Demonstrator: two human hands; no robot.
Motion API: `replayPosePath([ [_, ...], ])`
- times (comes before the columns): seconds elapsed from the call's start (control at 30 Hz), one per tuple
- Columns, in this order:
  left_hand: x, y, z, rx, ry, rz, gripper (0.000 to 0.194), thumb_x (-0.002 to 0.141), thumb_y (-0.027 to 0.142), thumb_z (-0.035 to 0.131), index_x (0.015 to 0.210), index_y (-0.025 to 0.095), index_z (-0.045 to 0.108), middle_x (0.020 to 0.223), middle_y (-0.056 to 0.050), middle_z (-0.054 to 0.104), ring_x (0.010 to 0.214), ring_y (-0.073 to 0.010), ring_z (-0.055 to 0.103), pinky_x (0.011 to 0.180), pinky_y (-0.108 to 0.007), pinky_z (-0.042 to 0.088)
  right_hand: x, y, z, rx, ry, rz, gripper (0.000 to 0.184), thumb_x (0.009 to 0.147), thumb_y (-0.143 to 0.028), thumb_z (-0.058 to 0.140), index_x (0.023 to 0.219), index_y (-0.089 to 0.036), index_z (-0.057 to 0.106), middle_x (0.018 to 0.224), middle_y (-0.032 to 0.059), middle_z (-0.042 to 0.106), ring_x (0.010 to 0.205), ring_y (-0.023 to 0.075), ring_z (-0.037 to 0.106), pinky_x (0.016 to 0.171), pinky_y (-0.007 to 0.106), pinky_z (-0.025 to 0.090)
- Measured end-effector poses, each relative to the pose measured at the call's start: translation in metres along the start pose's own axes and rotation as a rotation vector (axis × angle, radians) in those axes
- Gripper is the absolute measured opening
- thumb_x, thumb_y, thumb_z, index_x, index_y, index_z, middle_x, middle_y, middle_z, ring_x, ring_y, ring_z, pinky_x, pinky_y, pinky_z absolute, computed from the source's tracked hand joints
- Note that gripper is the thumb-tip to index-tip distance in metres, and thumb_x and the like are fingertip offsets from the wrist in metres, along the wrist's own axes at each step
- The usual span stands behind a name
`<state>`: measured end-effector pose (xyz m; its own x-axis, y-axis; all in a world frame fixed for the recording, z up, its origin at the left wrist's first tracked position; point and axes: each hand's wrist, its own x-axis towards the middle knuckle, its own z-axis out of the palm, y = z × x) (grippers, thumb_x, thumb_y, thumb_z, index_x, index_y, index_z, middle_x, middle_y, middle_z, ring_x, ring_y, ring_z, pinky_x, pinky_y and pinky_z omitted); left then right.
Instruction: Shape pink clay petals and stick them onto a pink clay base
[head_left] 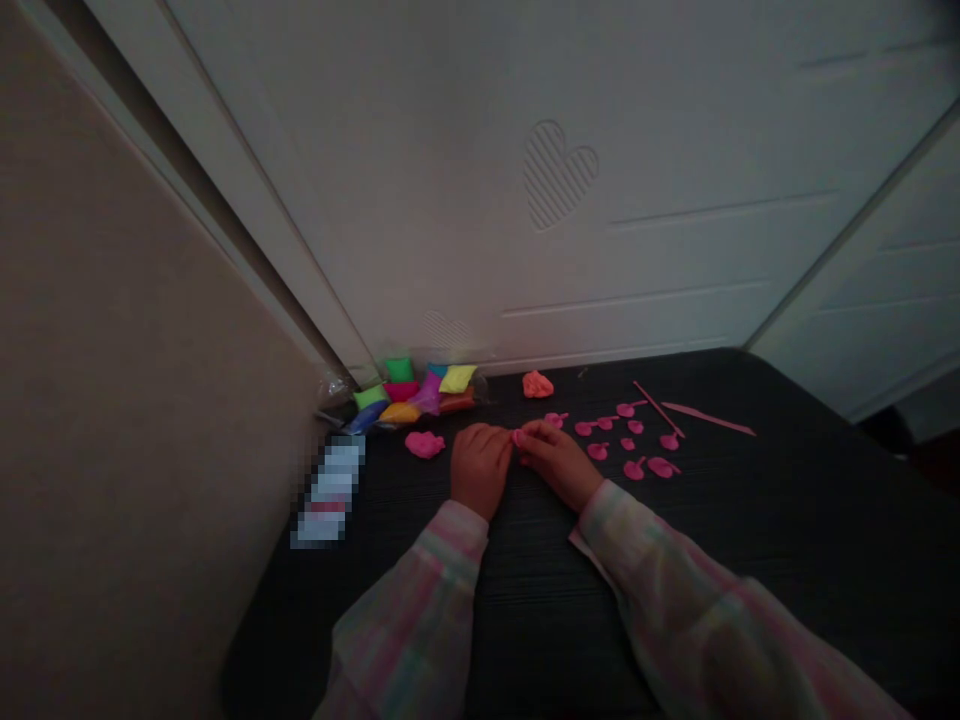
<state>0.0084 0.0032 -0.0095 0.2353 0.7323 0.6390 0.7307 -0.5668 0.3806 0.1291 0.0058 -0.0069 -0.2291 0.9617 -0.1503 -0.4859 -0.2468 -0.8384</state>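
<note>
My left hand (480, 464) and my right hand (553, 458) meet over a dark surface (787, 520), fingers curled, pinching a small bit of pink clay (517, 437) between them. A pink clay lump (424, 444) lies just left of my left hand. Several small flattened pink clay pieces (628, 440) are spread to the right of my right hand. An orange-red clay lump (537, 384) sits farther back.
A clear bag of coloured clay packets (414, 394) rests at the back left against a white panel (570, 180). Two thin pink modelling sticks (709, 418) lie at the back right. A blurred-out card (330, 492) lies on the left by a beige wall (112, 420).
</note>
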Motion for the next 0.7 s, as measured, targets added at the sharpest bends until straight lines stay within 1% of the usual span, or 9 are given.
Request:
replayPosePath([
  [0.37,0.0011,0.0008,0.0019,-0.119,-0.001,-0.023,0.013,0.071,0.019,0.045,0.072,0.02,0.058,0.071,-0.005,0.057,0.072,-0.0166,0.046,0.07,-0.033,0.036,0.0012,-0.0019,-0.002,0.032,0.011,0.022,0.015,0.053,-0.024,0.063,0.061,-0.018,0.052,0.06,-0.0053,0.049,0.057,0.0054,0.044,0.053,0.02,0.033],
  [0.53,0.0006,0.0033,0.0016,-0.125,0.014,-0.024,0.011,0.07,0.02,0.046,0.069,0.019,0.056,0.068,-0.004,0.055,0.071,-0.0162,0.045,0.069,-0.031,0.036,0.0006,-0.0029,-0.0019,0.058,-0.006,0.018,0.012,0.053,-0.022,0.062,0.06,-0.018,0.053,0.06,-0.0051,0.049,0.057,0.0055,0.044,0.054,0.02,0.034],
  [0.7,0.0006,0.0047,0.0012,-0.108,0.01,0.005,0.009,0.07,0.021,0.046,0.067,0.019,0.055,0.067,-0.004,0.054,0.07,-0.0155,0.045,0.067,-0.03,0.036,0.0002,-0.0038,-0.0018,0.087,-0.018,0.027,0.008,0.054,-0.019,0.061,0.058,-0.017,0.054,0.062,-0.0043,0.05,0.059,0.0056,0.045,0.056,0.02,0.034],
])
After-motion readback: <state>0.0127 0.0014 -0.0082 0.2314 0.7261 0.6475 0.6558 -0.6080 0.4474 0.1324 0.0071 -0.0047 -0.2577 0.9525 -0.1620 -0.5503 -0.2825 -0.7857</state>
